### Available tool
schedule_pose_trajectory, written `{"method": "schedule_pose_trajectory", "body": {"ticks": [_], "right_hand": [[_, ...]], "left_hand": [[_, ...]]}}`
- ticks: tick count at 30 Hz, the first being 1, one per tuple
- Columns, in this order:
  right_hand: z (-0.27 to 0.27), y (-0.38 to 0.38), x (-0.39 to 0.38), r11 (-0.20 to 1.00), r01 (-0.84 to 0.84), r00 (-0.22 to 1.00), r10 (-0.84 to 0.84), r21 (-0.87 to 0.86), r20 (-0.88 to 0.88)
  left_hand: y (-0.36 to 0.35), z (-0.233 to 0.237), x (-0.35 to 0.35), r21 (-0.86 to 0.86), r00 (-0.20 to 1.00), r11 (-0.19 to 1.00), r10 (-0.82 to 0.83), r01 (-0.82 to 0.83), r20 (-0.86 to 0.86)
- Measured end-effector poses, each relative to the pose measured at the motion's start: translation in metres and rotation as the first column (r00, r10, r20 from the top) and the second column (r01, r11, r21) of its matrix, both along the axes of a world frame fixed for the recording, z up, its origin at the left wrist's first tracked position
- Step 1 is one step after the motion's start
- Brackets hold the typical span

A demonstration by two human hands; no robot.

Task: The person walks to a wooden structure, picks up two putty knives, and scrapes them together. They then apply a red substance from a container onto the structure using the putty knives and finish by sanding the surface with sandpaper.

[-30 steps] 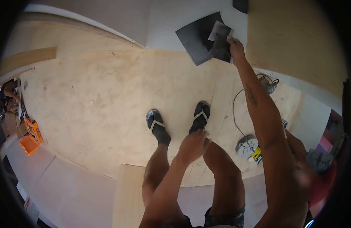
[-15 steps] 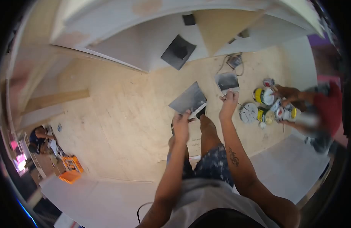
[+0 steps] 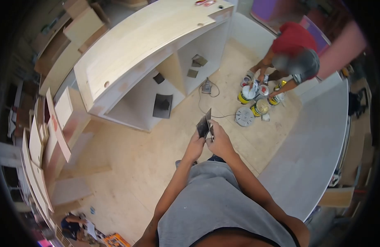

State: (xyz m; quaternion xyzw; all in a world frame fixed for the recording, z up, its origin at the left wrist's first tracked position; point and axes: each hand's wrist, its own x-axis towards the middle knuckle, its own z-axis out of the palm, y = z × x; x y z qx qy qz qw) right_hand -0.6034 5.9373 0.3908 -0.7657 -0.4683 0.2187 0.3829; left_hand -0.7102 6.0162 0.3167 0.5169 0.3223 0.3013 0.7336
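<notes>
In front of my body I hold two thin grey scraper plates close together. My left hand (image 3: 195, 148) is closed on the lower edge of one dark scraper plate (image 3: 202, 128). Right beside it, my right hand (image 3: 221, 143) grips the other scraper plate (image 3: 210, 119), which is tilted nearly edge-on to me. The plates overlap in this view, and my fingers partly hide them.
A curved wooden counter (image 3: 157, 45) with open shelves stands ahead, a dark sheet (image 3: 162, 106) inside it. To the right, a person in a red shirt (image 3: 295, 39) bends over several tubs (image 3: 246, 94). A sander (image 3: 206, 87) and its cable lie on the floor. Another person (image 3: 72, 226) sits lower left.
My hands have come together, bringing the two scraper plates from apart to side by side. My view has turned and lifted, showing the counter top. The person in red now leans over the tubs.
</notes>
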Motion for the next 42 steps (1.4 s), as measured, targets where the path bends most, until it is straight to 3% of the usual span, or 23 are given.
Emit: {"method": "schedule_pose_trajectory", "body": {"ticks": [2,3,4,6,10,12,14,20,21,24,26,28,29,30,32,34,35,36,37,38,39,41,42], "right_hand": [[-0.003,-0.012,0.015,0.999,0.012,0.995,-0.015,0.037,0.096],[0.001,-0.021,0.02,0.996,-0.046,0.986,0.034,0.076,0.162],[0.007,-0.026,0.029,0.996,-0.028,0.985,0.013,0.089,0.171],[0.018,-0.04,0.042,0.969,-0.185,0.945,0.13,0.162,0.3],[0.003,-0.045,0.086,0.989,0.077,0.987,-0.094,0.127,0.128],[0.015,-0.059,0.08,0.982,-0.046,0.985,0.014,0.185,0.173],[0.006,-0.056,0.102,0.987,0.089,0.988,-0.105,0.134,0.116],[-0.003,-0.049,0.11,0.994,0.055,0.998,-0.058,0.093,0.03],[-0.003,-0.041,0.123,0.986,0.163,0.979,-0.167,-0.039,-0.12],[-0.002,-0.041,0.112,0.992,0.079,0.995,-0.071,0.096,-0.076],[0.0,-0.039,0.105,0.988,-0.015,0.999,0.021,0.157,-0.041],[-0.024,-0.022,0.132,0.97,0.221,0.941,-0.24,-0.102,-0.238],[-0.024,-0.017,0.145,0.953,0.217,0.933,-0.266,-0.209,-0.243],[-0.023,-0.017,0.135,0.955,0.225,0.935,-0.268,-0.195,-0.233],[-0.021,-0.027,0.095,0.983,0.054,0.999,-0.051,0.176,-0.018],[-0.024,-0.021,0.096,0.949,0.062,0.995,-0.081,0.309,0.05],[-0.034,-0.013,0.118,0.945,0.066,0.993,-0.094,0.321,0.074],[-0.054,-0.011,0.144,0.984,0.17,0.98,-0.164,0.049,-0.112],[-0.064,-0.014,0.166,0.947,0.213,0.921,-0.277,-0.241,-0.274],[-0.064,-0.024,0.177,0.934,0.316,0.721,-0.35,-0.165,-0.599],[-0.062,-0.035,0.185,0.896,0.426,0.427,-0.322,-0.127,-0.845],[-0.061,-0.058,0.186,0.851,0.524,0.158,-0.119,-0.019,-0.98],[-0.056,-0.066,0.181,0.864,0.502,0.135,-0.111,-0.028,-0.985]], "left_hand": [[-0.011,0.015,0.022,-0.322,0.994,0.94,-0.099,0.11,0.049],[-0.016,0.023,0.032,-0.428,0.988,0.899,-0.023,0.088,0.156],[-0.016,0.026,0.043,-0.415,0.986,0.903,-0.044,0.109,0.164],[-0.022,0.031,0.06,-0.497,0.987,0.855,-0.087,0.145,0.138],[-0.05,0.028,0.103,-0.317,0.98,0.929,-0.159,0.188,0.116],[-0.054,0.027,0.117,-0.333,0.981,0.927,-0.131,0.172,0.144],[-0.063,0.027,0.119,-0.197,0.984,0.965,-0.175,0.175,0.021],[-0.063,0.027,0.126,-0.122,0.993,0.985,-0.12,0.12,0.012],[-0.065,0.025,0.128,-0.075,0.991,0.989,-0.13,0.131,0.024],[-0.059,0.023,0.129,0.017,0.998,0.999,-0.042,0.043,-0.044],[-0.052,0.016,0.119,0.01,0.991,0.996,-0.087,0.089,-0.098],[-0.045,0.012,0.113,0.006,0.967,0.981,-0.188,0.192,-0.17],[-0.041,0.014,0.117,0.021,0.97,0.981,-0.188,0.194,-0.155],[-0.042,0.015,0.114,-0.007,0.979,0.985,-0.173,0.173,-0.112],[-0.042,0.011,0.111,-0.042,0.992,0.993,-0.114,0.112,-0.048],[-0.031,0.008,0.107,-0.073,0.991,0.988,-0.136,0.134,-0.022],[-0.027,0.014,0.101,-0.101,0.979,0.975,-0.201,0.198,-0.031],[-0.025,0.019,0.095,-0.09,0.977,0.974,-0.212,0.209,-0.015],[-0.022,0.025,0.09,-0.173,0.959,0.945,-0.282,0.278,0.002],[-0.021,0.033,0.083,-0.259,0.937,0.904,-0.348,0.341,0.018],[-0.019,0.044,0.076,-0.254,0.937,0.904,-0.349,0.343,0.024],[-0.013,0.067,0.069,-0.281,0.961,0.922,-0.277,0.268,0.007],[-0.011,0.071,0.069,-0.273,0.96,0.923,-0.28,0.273,0.015]]}}
